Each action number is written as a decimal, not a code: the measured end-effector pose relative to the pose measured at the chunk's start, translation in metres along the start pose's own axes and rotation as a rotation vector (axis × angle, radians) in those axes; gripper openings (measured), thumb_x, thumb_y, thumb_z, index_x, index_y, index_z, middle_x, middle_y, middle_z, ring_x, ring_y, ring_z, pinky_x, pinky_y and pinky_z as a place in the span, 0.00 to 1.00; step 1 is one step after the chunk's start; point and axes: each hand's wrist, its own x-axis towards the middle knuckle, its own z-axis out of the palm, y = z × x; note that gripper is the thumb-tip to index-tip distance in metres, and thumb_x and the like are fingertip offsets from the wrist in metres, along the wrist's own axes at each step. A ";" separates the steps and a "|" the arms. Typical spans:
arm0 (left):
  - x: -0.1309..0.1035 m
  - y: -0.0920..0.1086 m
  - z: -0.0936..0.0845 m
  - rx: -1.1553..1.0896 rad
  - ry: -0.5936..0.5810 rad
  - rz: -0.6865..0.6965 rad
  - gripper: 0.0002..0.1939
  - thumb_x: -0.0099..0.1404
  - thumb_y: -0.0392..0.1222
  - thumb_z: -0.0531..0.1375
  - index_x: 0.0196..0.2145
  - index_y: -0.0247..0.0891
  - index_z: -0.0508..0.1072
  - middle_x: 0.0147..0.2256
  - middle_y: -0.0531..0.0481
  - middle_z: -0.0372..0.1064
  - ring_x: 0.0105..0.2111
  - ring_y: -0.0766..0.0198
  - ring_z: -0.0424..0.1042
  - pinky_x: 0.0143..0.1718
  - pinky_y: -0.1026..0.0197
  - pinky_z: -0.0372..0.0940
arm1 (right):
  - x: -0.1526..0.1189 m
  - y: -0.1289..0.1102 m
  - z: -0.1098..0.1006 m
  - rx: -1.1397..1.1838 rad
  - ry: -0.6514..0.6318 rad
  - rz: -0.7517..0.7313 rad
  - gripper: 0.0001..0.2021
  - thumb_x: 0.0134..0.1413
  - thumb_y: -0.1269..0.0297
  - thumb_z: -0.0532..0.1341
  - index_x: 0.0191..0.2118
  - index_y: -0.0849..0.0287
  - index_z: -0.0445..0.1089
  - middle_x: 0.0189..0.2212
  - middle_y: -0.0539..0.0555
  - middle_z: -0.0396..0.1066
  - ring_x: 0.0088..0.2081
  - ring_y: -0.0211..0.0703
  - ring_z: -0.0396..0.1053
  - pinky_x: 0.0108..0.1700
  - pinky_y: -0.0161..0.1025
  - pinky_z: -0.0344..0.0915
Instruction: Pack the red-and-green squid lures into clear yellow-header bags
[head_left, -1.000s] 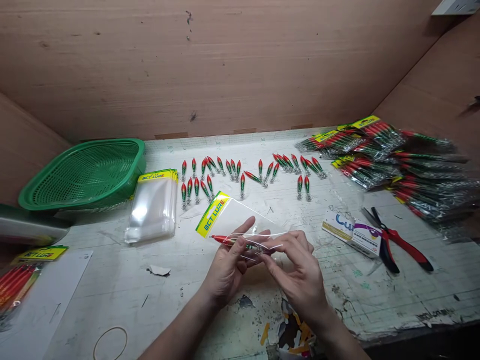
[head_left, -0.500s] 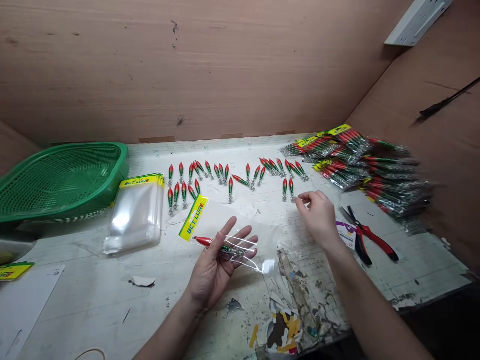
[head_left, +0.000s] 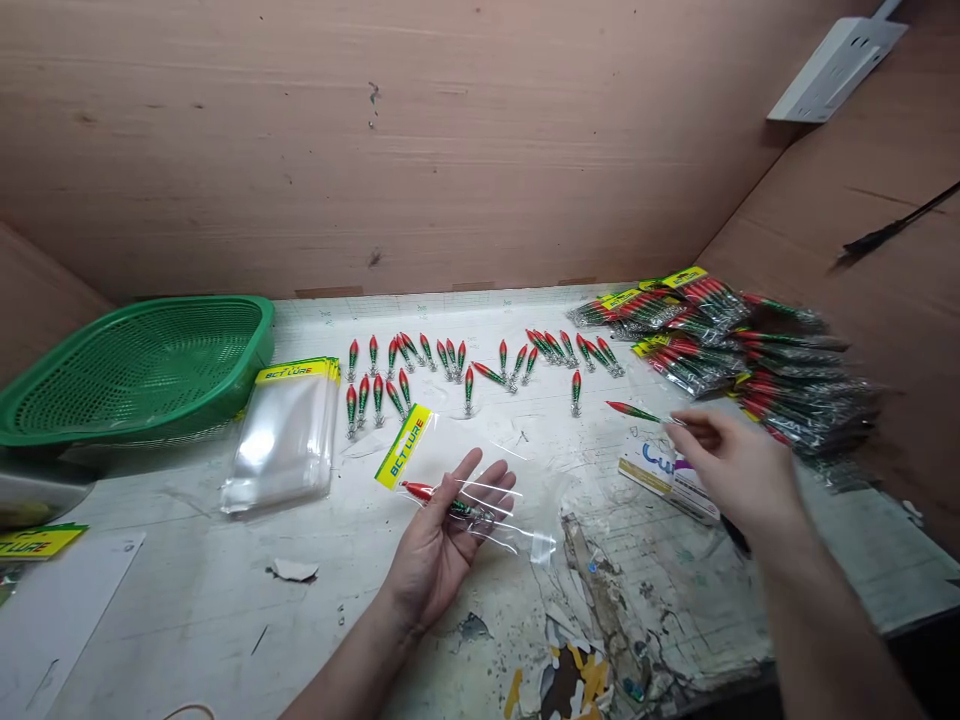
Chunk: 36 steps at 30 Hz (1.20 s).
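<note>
In my left hand (head_left: pixel 442 540) lies a clear plastic bag with a yellow header (head_left: pixel 403 447); the thumb presses on it while the other fingers spread beneath. A red and green squid lure (head_left: pixel 420 491) is in or against this bag, partly under my thumb. My right hand (head_left: pixel 739 470) pinches another red and green lure (head_left: pixel 630 409) by its hook end, its red tip pointing left, above the table. Several loose lures stand in rows behind, with a single lure (head_left: pixel 576 392) nearest the right hand.
A green basket (head_left: pixel 135 320) and a stack of clear bags (head_left: pixel 281 430) are on the left. Filled lure packets (head_left: pixel 694 370) are heaped at the back right. A printed card (head_left: pixel 667 480) lies under my right hand, which mostly hides the pliers. A wooden wall (head_left: pixel 480 170) closes the back.
My right hand has picked up one of the two front lures and carried it right, over the card and pliers. My left hand keeps its hold on the bag. The view has shifted slightly.
</note>
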 end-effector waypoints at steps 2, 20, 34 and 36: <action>0.001 0.001 0.000 -0.015 0.007 0.000 0.20 0.69 0.46 0.52 0.55 0.33 0.67 0.51 0.38 0.69 0.53 0.51 0.68 0.56 0.51 0.62 | -0.026 0.002 -0.023 0.233 -0.034 -0.081 0.15 0.46 0.54 0.64 0.38 0.57 0.75 0.32 0.54 0.75 0.31 0.46 0.73 0.33 0.38 0.70; -0.004 -0.005 0.000 -0.037 -0.098 -0.093 0.20 0.71 0.45 0.48 0.55 0.31 0.66 0.54 0.37 0.66 0.56 0.52 0.64 0.60 0.49 0.57 | -0.121 -0.058 0.049 0.361 -0.128 -0.699 0.08 0.61 0.74 0.55 0.44 0.59 0.65 0.34 0.55 0.69 0.38 0.43 0.66 0.38 0.40 0.66; -0.006 -0.006 -0.001 0.002 -0.175 -0.048 0.19 0.68 0.45 0.54 0.53 0.33 0.70 0.54 0.38 0.66 0.56 0.52 0.65 0.57 0.51 0.60 | -0.125 -0.056 0.055 0.330 -0.163 -0.515 0.02 0.61 0.67 0.57 0.38 0.57 0.67 0.29 0.51 0.67 0.35 0.43 0.63 0.37 0.40 0.55; -0.006 -0.008 -0.002 0.010 -0.190 -0.064 0.19 0.68 0.44 0.55 0.52 0.33 0.71 0.54 0.38 0.67 0.55 0.52 0.66 0.55 0.53 0.62 | -0.121 -0.061 0.055 0.266 -0.073 -0.609 0.03 0.61 0.69 0.57 0.38 0.57 0.68 0.30 0.51 0.68 0.35 0.44 0.62 0.39 0.42 0.52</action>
